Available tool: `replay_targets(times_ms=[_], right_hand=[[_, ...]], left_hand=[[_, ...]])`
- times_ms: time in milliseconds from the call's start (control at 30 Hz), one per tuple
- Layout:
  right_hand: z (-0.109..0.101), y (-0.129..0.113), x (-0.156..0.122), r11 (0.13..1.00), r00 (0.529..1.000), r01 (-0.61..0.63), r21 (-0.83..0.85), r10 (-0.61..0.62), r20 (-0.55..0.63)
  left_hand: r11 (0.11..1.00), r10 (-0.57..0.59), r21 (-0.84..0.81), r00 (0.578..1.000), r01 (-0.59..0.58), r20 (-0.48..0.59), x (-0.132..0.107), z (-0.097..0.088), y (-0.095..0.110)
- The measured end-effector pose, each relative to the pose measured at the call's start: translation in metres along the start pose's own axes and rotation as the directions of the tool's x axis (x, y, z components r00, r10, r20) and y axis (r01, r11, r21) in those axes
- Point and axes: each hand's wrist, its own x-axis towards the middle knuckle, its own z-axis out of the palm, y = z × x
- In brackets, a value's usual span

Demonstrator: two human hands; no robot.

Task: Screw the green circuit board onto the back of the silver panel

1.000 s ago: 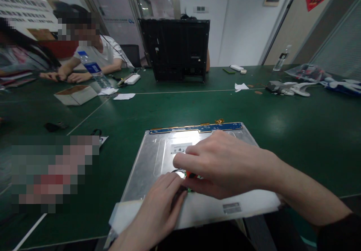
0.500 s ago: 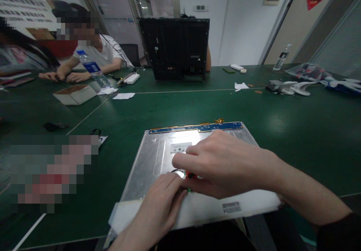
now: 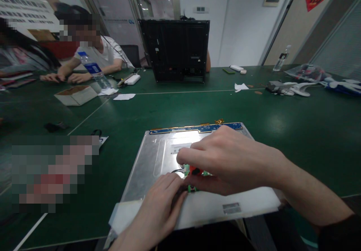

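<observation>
A silver metal display panel [image 3: 153,160] lies flat on the green table in front of me, with a blue circuit strip [image 3: 197,128] along its far edge. My right hand [image 3: 228,160] is curled over the panel's middle and pinches a small green circuit board with a red part [image 3: 194,170], lifted slightly off the metal. My left hand [image 3: 160,202] rests at the panel's near edge, fingers pressed down on a dark cable beside the board. Most of the small board is hidden under my right fingers.
A black monitor housing [image 3: 177,49] stands upright at the table's far side. A person sits at the far left near a water bottle [image 3: 93,70] and a cardboard box [image 3: 75,95]. White parts and bags [image 3: 299,87] lie at the far right.
My right hand has risen a little and moved away from me, lifting the small green board so more of it shows. My left hand stays put.
</observation>
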Motion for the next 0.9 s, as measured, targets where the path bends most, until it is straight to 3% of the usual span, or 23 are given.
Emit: replay_targets(times_ms=[400, 633, 767, 900], right_hand=[[-0.010, 0.005, -0.005, 0.996, 0.996, -0.084, 0.025, 0.084, -0.035], [-0.019, 0.012, -0.016, 0.985, 0.978, -0.174, 0.017, 0.174, -0.112], [-0.010, 0.032, -0.029, 0.937, 0.907, -0.346, 0.056, 0.349, -0.235], [0.016, 0.060, -0.044, 0.820, 0.774, -0.519, 0.243, 0.571, -0.275]], left_hand=[[0.994, -0.092, -0.062, 0.994, 0.096, 0.061, 0.001, -0.007, 0.006], [0.991, -0.108, -0.084, 0.994, 0.107, -0.012, 0.001, -0.013, 0.007], [0.993, -0.113, -0.048, 0.993, 0.111, -0.037, 0.000, -0.033, 0.005], [0.994, -0.086, 0.058, 0.993, 0.091, -0.081, 0.012, -0.056, -0.012]])
